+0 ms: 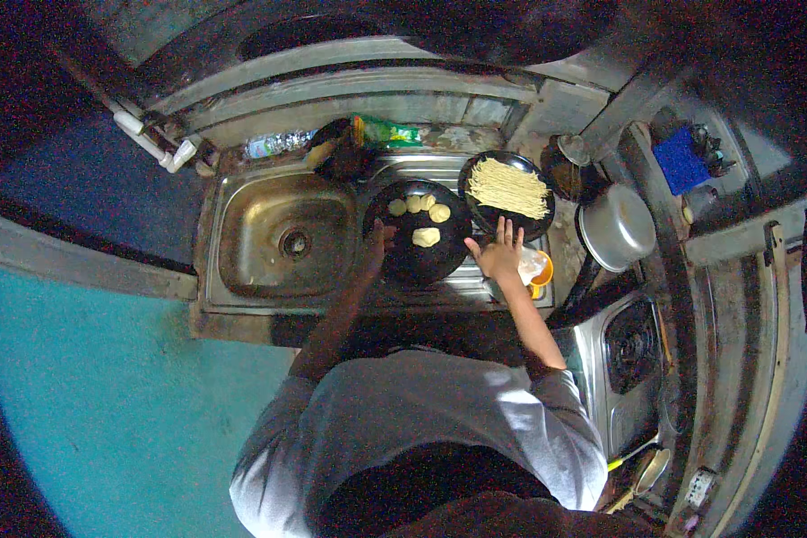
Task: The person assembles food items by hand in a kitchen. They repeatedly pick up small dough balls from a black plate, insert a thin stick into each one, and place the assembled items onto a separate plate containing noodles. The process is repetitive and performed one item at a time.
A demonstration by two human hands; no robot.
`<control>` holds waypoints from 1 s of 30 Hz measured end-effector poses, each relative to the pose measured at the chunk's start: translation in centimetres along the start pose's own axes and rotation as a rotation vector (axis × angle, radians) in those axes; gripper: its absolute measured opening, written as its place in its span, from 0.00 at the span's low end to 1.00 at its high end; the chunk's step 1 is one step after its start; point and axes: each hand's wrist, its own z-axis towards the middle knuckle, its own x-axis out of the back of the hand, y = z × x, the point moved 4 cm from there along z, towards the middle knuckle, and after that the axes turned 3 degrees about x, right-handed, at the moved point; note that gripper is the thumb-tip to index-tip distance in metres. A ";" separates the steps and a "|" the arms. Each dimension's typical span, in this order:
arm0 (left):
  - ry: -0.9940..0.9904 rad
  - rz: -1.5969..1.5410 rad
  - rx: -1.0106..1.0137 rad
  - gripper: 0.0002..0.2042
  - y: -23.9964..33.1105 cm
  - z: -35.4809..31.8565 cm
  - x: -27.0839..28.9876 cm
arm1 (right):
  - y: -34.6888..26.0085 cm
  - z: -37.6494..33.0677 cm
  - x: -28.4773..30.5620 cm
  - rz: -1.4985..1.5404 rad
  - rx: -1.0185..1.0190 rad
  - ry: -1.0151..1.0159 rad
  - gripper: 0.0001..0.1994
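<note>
A round black plate [402, 262] lies on the sink's ribbed drainboard, with several pale dough balls [420, 205] in its far part and a larger flattened dough piece [426, 238] nearer me. At its left rim is my left hand [379, 240], in shadow, fingers seemingly stretched out. My right hand [500, 255] is open beside the right rim, its fingers spread and pointing away from me, its thumb toward the plate. Beyond those fingers a second black plate [475, 213] bears a heap of pale noodle strands [508, 188]. An orange cup [544, 269] with something white stands right of my right hand.
The steel sink basin [269, 215] is on the left. Behind it lie a clear plastic bottle [278, 144] and a green packet [390, 133]. A silver pot [617, 228] stands at the right, above a gas stove [628, 350]. A blue object [680, 161] is at the far right.
</note>
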 end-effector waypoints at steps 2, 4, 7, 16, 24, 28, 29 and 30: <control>-0.008 -0.131 -0.001 0.39 -2.4 1.0 0.8 | -0.6 0.0 1.6 0.038 -0.018 0.033 0.41; -0.033 -0.153 0.105 0.39 0.9 -1.5 -0.9 | -0.2 -0.6 3.3 0.039 -0.094 0.032 0.38; -0.152 -0.490 0.251 0.40 5.9 -5.0 -2.3 | -0.3 -2.4 7.1 0.372 -0.054 0.168 0.35; -0.466 -0.997 0.271 0.42 8.2 -6.0 -5.1 | 1.7 1.4 3.7 0.283 -0.215 0.049 0.43; -0.482 -1.166 0.246 0.39 5.9 -6.0 -3.4 | 2.2 0.7 2.7 0.245 -0.195 -0.016 0.41; -0.689 -1.412 0.205 0.42 8.7 -7.6 -4.2 | -2.0 -2.4 7.6 0.710 0.161 0.294 0.30; -0.831 -1.508 0.162 0.44 9.3 -7.9 -4.5 | -4.5 -3.2 7.8 0.680 0.287 0.340 0.27; -0.962 -1.524 0.139 0.45 10.3 -8.0 -5.3 | -6.9 -4.2 8.0 0.645 0.406 0.389 0.25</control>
